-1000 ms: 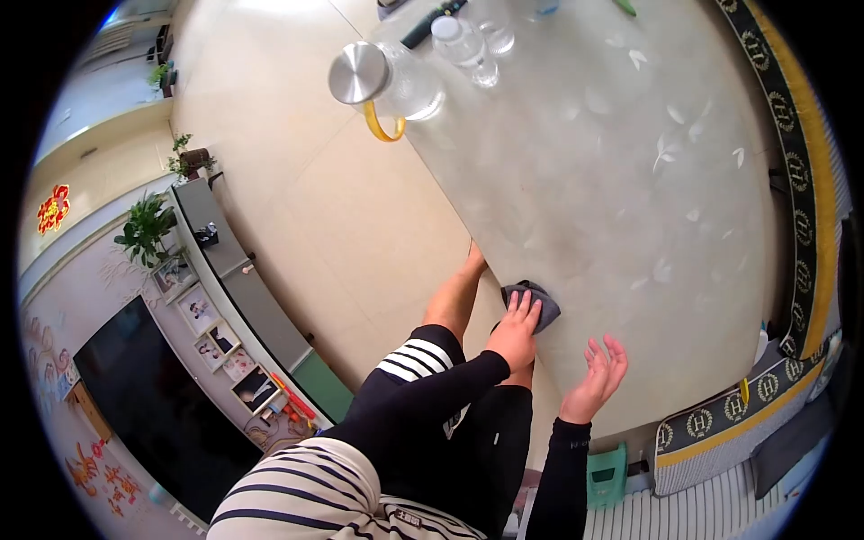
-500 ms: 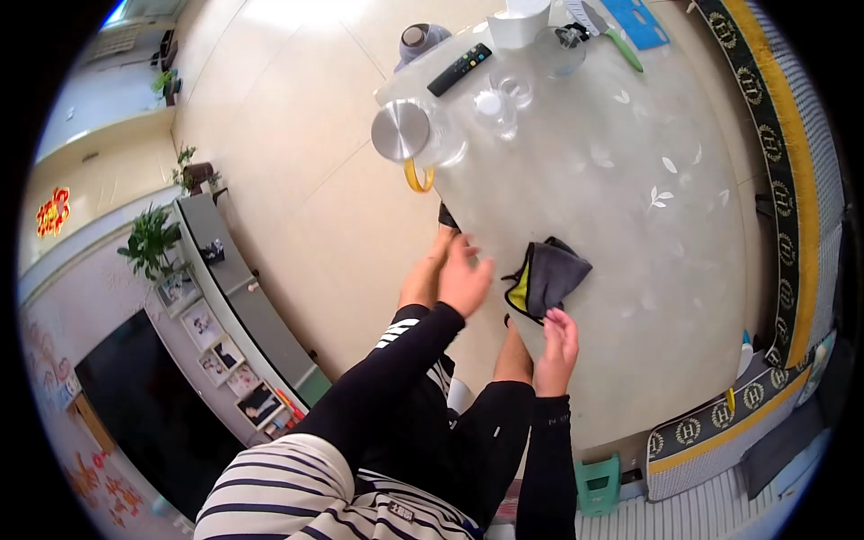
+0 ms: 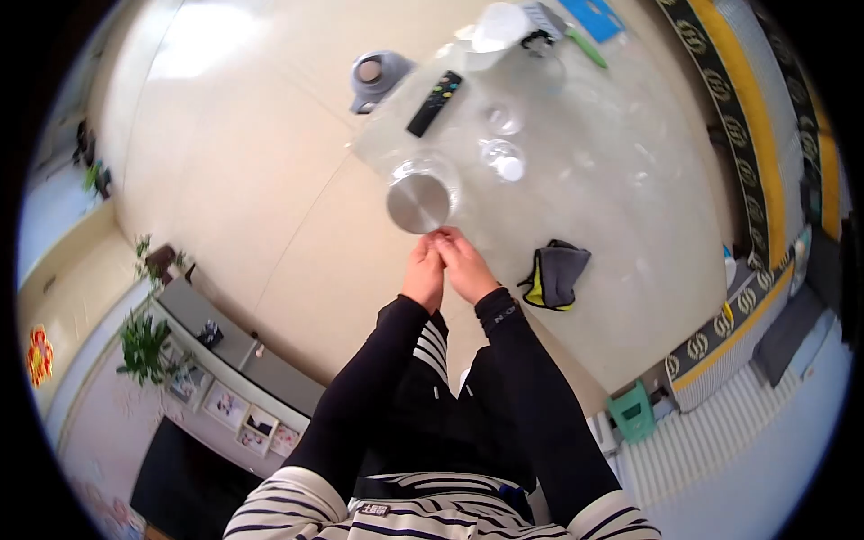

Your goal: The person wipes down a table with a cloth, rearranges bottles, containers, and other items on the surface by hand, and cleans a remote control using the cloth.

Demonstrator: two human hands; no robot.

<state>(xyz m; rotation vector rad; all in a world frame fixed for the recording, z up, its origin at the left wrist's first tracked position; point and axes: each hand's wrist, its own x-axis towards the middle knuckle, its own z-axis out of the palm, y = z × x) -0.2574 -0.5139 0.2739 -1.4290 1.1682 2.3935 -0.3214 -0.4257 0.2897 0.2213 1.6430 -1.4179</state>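
Note:
A clear glass pitcher (image 3: 447,180) with a round metal lid (image 3: 418,203) stands at the near left corner of the pale table (image 3: 630,306). My left hand (image 3: 424,273) and my right hand (image 3: 463,265) are together just below the lid, fingers closed at the handle side of the pitcher. The handle itself is hidden behind them. To the right of my right hand lies a folded grey cloth (image 3: 567,270) with yellow-green lining. Beyond the pitcher are a small clear bottle with a white cap (image 3: 510,168), a clear glass (image 3: 500,118) and a black remote control (image 3: 435,104).
A grey container (image 3: 378,76) is beyond the table's left edge. At the far end are a white container (image 3: 500,29), a green-handled knife (image 3: 587,47) and a blue board (image 3: 594,16). A sofa (image 3: 747,117) runs along the right; a green stool (image 3: 633,414) is nearby.
Both hands, apart before, have come together at the pitcher's handle. My right hand has left the cloth's side. The view has shifted, and the orange handle is now covered.

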